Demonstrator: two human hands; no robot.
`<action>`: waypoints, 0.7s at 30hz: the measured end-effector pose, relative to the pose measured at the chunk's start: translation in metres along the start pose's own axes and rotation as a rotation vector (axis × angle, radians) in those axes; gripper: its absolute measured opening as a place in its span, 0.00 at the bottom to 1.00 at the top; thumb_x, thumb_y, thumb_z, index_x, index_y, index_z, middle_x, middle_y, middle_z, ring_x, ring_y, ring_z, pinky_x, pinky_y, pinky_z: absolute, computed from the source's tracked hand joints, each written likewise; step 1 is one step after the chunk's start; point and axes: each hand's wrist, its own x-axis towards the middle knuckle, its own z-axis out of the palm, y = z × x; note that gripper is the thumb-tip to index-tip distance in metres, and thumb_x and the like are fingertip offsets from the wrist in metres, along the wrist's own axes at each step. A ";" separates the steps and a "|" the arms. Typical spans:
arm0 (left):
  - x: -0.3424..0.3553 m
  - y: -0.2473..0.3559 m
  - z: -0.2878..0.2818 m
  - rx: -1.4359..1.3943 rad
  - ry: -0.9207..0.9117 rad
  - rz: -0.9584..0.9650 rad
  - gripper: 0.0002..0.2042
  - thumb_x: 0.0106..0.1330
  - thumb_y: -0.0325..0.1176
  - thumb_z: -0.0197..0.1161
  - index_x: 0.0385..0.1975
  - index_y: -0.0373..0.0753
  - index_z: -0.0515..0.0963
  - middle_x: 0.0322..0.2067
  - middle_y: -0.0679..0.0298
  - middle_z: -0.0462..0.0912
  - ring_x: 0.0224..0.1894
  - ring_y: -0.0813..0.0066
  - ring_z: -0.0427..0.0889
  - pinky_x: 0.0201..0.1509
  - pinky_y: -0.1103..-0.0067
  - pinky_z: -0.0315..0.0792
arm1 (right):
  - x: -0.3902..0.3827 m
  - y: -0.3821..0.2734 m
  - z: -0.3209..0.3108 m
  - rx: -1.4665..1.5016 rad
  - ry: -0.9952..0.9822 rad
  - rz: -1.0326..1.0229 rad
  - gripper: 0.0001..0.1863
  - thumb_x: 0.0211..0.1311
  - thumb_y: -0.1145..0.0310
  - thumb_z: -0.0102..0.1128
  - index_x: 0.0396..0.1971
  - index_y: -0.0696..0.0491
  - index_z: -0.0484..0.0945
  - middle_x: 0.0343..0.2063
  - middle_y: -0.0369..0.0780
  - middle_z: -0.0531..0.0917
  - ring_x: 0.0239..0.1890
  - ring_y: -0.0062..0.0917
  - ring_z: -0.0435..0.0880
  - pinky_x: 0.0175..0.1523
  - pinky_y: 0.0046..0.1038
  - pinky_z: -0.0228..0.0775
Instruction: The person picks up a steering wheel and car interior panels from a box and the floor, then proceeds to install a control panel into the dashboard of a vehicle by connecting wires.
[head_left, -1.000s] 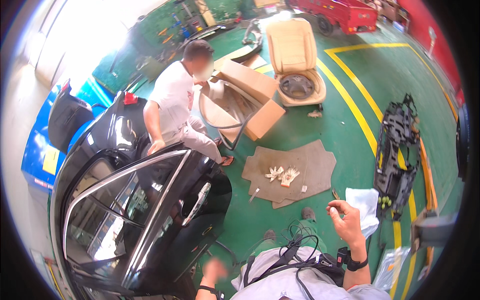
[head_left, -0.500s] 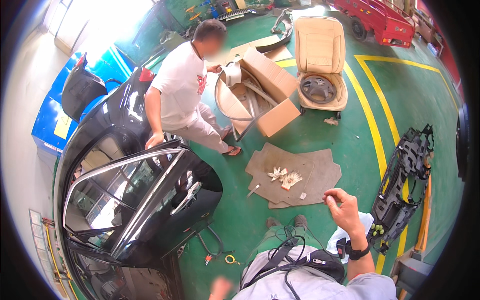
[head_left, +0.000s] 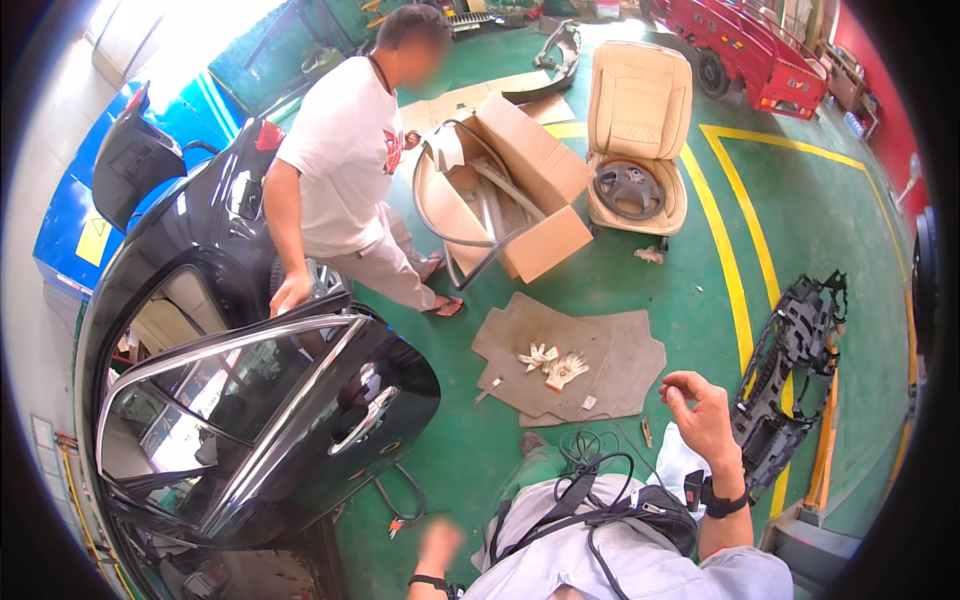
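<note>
My right hand (head_left: 698, 405) hangs in the air at the right, its fingers loosely bent and apart from the thumb, with nothing seen in it. A black wristband (head_left: 728, 503) is on that wrist, and a white plastic bag (head_left: 675, 462) shows behind it. My left hand (head_left: 437, 548) is low, near the bottom edge, too blurred to show its fingers. Nearest to it stands a black car door (head_left: 330, 440) with a chrome window frame. Grey floor mats (head_left: 625, 350) lie ahead, bearing white work gloves (head_left: 566, 370).
A co-worker (head_left: 335, 160) stands beside the black car (head_left: 215, 235), one hand at the door's top edge. An open cardboard box (head_left: 545, 250) holds trim strips. Behind are a beige car seat (head_left: 640, 100) with a steering wheel (head_left: 627, 188) on it. A black dashboard frame (head_left: 775, 400) lies right.
My view has shifted, so most floor objects sit further left. My left hand has risen further into view. My right hand stays raised with bent fingers.
</note>
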 end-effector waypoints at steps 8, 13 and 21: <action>0.038 0.003 -0.026 -0.557 -0.174 0.116 0.07 0.66 0.31 0.56 0.40 0.40 0.79 0.34 0.61 0.80 0.37 0.68 0.80 0.41 0.74 0.76 | 0.041 -0.004 0.004 -0.013 -0.011 0.012 0.08 0.63 0.78 0.58 0.41 0.61 0.80 0.31 0.42 0.87 0.34 0.24 0.87 0.42 0.24 0.78; 0.032 0.000 0.011 0.454 0.223 0.124 0.08 0.64 0.29 0.57 0.40 0.38 0.79 0.37 0.60 0.81 0.39 0.67 0.80 0.45 0.73 0.76 | 0.094 0.003 -0.005 -0.026 -0.033 0.004 0.08 0.63 0.78 0.58 0.41 0.62 0.80 0.31 0.42 0.87 0.34 0.24 0.87 0.41 0.24 0.78; 0.010 -0.013 0.122 0.623 0.427 0.085 0.05 0.60 0.32 0.60 0.25 0.41 0.79 0.26 0.59 0.79 0.29 0.63 0.79 0.31 0.68 0.74 | 0.231 0.029 -0.017 0.018 -0.221 -0.030 0.09 0.62 0.76 0.60 0.42 0.59 0.80 0.32 0.42 0.87 0.35 0.23 0.87 0.37 0.24 0.77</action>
